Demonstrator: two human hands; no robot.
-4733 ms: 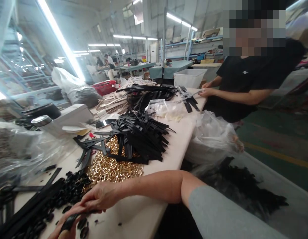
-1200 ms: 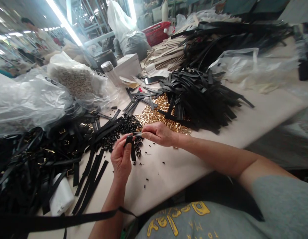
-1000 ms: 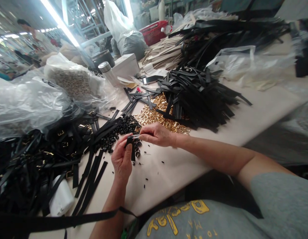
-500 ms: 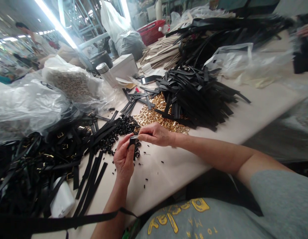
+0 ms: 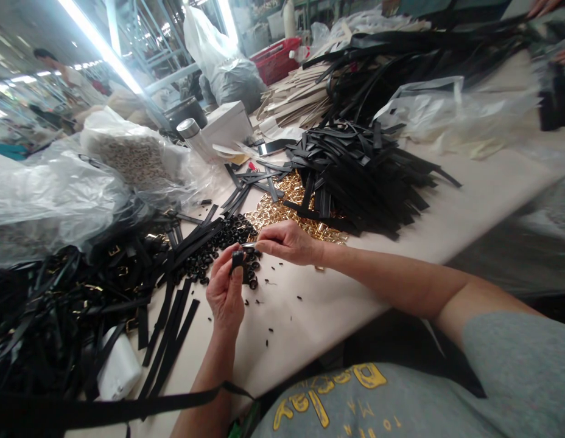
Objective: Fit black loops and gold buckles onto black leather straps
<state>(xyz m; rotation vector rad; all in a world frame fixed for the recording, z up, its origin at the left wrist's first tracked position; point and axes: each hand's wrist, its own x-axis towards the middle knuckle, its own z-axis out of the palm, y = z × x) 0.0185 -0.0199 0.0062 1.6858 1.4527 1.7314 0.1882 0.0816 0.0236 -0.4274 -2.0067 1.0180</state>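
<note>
My left hand [image 5: 225,298] is raised over the table with a short black strap [image 5: 237,260] pinched between thumb and fingers. The strap's upper end is folded over. In my right hand [image 5: 289,243] is a thin, shiny metal tool [image 5: 249,246], its kind hidden by my fingers. The tool points left, and its tip is close to the strap's folded end; I cannot tell whether they touch. Small black loops [image 5: 234,231] lie heaped just behind my hands. Beyond them spreads a pile of gold buckles [image 5: 276,207], partly under a big stack of black straps [image 5: 364,176].
Buckled black straps [image 5: 81,304] are massed on the left, near a white container [image 5: 119,368]. Plastic bags [image 5: 58,188], a metal-capped bottle [image 5: 191,131] and a white box [image 5: 228,121] stand behind. A dark strip [image 5: 173,407] crosses the lower left. Another person's hand [image 5: 542,7] shows at top right.
Earlier the view faced farther right, with my hands at the lower left. Over the last second they stay together; the tool has drawn slightly right. Another person's hands have come into the top right.
</note>
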